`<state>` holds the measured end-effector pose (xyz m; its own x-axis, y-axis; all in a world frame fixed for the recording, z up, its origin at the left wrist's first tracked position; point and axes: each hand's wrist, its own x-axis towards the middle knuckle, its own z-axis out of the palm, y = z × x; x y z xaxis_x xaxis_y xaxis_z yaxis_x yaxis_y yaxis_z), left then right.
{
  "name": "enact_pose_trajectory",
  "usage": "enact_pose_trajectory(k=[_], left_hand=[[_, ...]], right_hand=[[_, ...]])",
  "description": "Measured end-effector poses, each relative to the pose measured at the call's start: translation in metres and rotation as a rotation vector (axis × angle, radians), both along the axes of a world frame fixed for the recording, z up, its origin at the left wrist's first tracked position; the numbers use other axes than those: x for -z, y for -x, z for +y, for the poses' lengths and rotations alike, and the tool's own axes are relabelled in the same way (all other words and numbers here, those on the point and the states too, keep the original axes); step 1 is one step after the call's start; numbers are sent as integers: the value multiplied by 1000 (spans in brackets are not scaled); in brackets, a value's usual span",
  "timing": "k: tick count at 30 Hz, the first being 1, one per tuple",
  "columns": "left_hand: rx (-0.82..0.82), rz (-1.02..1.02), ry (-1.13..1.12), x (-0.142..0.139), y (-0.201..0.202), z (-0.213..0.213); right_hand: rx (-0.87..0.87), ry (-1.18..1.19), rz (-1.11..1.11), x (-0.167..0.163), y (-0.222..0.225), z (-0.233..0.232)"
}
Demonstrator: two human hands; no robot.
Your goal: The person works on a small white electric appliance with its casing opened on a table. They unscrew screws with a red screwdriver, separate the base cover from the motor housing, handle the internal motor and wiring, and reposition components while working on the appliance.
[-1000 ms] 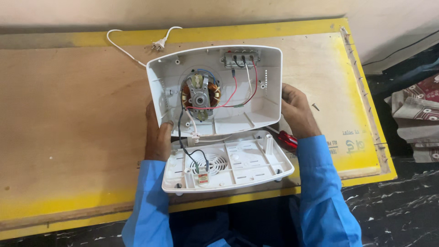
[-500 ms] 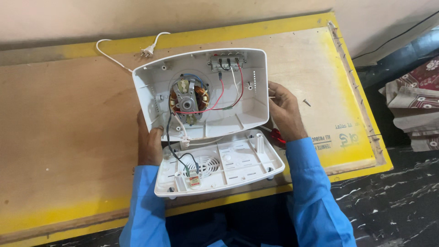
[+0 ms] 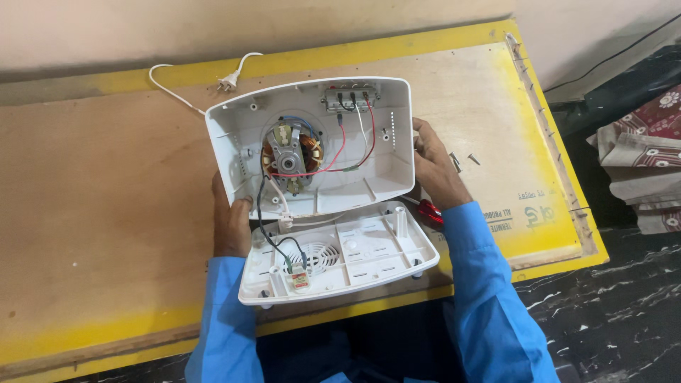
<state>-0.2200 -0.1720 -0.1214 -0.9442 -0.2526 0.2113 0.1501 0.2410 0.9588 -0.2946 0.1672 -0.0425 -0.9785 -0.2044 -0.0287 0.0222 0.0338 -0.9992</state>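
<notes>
An opened white plastic appliance housing stands tilted up on the wooden table, its inside facing me. A copper-wound motor sits inside it, with red, white and black wires running to a terminal block at the top. My left hand grips the housing's left edge. My right hand holds its right edge. The white base cover lies flat in front, with a round vent grille and a small component on black wires. A red-handled screwdriver lies under my right wrist.
A white power cord with plug trails to the back of the yellow-edged wooden table. Loose screws lie right of the housing. Folded patterned cloths are stacked off the table at the right, above a dark marbled floor.
The housing and both hands sit slightly lower and more to the left in view, as the head camera shifted. The grip on both edges is unchanged.
</notes>
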Motion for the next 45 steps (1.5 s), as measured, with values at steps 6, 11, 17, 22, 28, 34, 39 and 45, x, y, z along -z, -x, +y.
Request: enact_pose_trajectory(k=[6, 11, 17, 22, 28, 34, 39, 45], left_hand=[[11, 4, -2, 2, -3, 0], [19, 47, 43, 3, -2, -5], [17, 68, 60, 1, -1, -7], [27, 119, 153, -6, -6, -11], [30, 135, 137, -13, -5, -11], [18, 127, 124, -18, -8, -9], [33, 104, 140, -18, -9, -10], [38, 119, 150, -15, -7, -11]], right_hand=[[42, -39, -48, 1, 2, 3], [78, -62, -214, -7, 16, 5], [127, -35, -240, -27, 15, -2], [102, 128, -50, -39, -25, -12], [-33, 12, 86, -50, -53, -5], [-11, -56, 129, -41, -51, -5], [-11, -67, 212, -31, -41, -5], [27, -129, 266, -29, -18, -8]])
